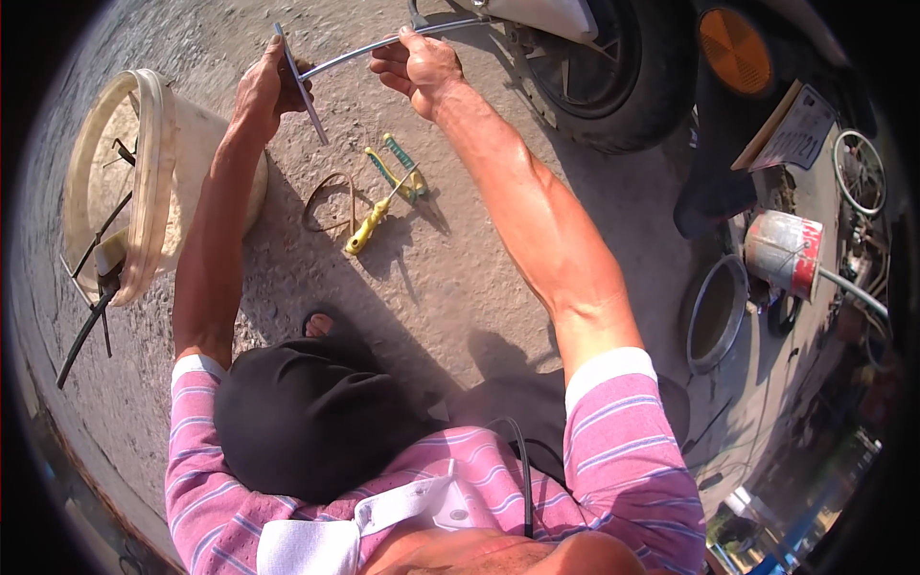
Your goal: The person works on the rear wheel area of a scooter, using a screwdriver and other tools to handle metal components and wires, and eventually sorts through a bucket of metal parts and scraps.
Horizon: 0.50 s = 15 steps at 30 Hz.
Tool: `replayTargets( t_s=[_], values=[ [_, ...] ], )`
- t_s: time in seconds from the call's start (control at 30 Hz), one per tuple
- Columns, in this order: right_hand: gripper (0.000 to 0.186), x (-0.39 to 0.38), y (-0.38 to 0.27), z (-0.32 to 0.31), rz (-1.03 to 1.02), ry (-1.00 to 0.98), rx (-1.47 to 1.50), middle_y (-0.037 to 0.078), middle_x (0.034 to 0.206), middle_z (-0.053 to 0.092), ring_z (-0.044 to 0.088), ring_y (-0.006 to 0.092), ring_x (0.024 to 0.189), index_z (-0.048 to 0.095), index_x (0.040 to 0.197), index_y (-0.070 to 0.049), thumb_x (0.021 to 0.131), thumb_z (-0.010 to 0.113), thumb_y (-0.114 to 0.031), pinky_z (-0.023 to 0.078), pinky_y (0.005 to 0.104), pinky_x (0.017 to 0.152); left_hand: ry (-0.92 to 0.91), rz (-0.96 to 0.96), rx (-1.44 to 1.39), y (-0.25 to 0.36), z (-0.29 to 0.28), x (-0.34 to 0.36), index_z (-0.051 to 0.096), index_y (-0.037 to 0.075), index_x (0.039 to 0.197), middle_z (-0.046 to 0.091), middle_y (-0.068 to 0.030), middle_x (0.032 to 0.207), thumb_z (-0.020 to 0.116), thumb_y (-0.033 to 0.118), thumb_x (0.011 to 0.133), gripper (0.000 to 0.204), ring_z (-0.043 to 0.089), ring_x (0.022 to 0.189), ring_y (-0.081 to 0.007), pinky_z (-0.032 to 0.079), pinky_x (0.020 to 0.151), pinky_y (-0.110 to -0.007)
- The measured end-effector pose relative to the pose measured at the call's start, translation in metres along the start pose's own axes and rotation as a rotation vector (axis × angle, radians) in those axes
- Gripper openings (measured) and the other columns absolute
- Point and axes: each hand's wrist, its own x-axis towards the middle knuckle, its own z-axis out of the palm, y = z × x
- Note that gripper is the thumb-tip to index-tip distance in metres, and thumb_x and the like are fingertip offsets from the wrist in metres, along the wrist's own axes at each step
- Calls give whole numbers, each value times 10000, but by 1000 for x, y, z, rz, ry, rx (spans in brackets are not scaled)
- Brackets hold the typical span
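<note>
Stretched out ahead of me, my left hand (pixel 261 88) grips the crossbar of a metal T-handle wrench (pixel 353 55). Its long shaft runs right toward the hub side of a black-tyred wheel (pixel 661 77). My right hand (pixel 426 69) pinches that shaft partway along between thumb and forefinger, the other fingers curled. The wrench's far end, by the white vehicle panel (pixel 551 13), is too unclear to tell what it meets. On the ground below my hands lie pliers (pixel 395 151) with green and yellow handles, a yellow-handled screwdriver (pixel 364 232) and a thin brown strap (pixel 309 203) in a loop.
A dirty white bucket (pixel 158 192) at left has dark rods sticking out of its mouth. On the right are an orange round reflector (pixel 734 52), a plate (pixel 800 126), a red and white can (pixel 786 251) and a round metal basin (pixel 697 331). My knees are bent below.
</note>
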Motion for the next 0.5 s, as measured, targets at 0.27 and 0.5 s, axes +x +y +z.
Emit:
replayTargets(
  t_s=[0.27,0.5],
  values=[
    [307,0,2,11,10,35,-45,121,932,742,738,217,776,627,1048,-37,1082,458,-291,604,318,638,-215,-281,-323,-35,-26,31,600,85,1058,619,-75,698,475,326,1061,272,561,538,-214,474,507,-376],
    [310,1,0,6,-5,26,-37,119,956,745,736,220,791,626,1061,-37,1082,451,-292,601,332,660,247,1072,841,-41,-19,-22,601,25,1356,676,-106,1223,640,154,978,402,642,1143,-237,498,1002,-336]
  ],
)
